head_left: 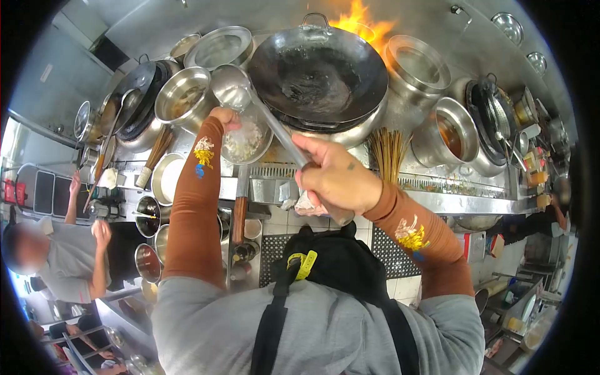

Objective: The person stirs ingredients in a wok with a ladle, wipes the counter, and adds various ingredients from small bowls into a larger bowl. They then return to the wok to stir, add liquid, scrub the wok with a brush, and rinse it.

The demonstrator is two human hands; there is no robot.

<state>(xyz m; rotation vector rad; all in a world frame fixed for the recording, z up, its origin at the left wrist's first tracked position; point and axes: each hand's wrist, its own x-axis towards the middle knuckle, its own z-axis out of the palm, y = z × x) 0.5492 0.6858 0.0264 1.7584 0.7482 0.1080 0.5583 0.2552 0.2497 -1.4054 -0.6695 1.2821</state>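
- R hand point(337, 178), nearest: clamped on ladle point(269, 124) handle w/ rag point(306, 203).
- L hand point(226, 117): at ladle cup over ingredient bowl point(267, 145); grip unclear.
- Prob. loading ladle; next needs it level.
- Wok point(319, 75) beyond, empty; flames point(359, 22) behind.

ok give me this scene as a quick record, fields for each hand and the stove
left hand: at the rim of a bowl of chopped food, fingers hidden
right hand: gripping the ladle handle with a cloth
wok: dark, nearly bare, flames behind it
nearby: a co-worker at the left
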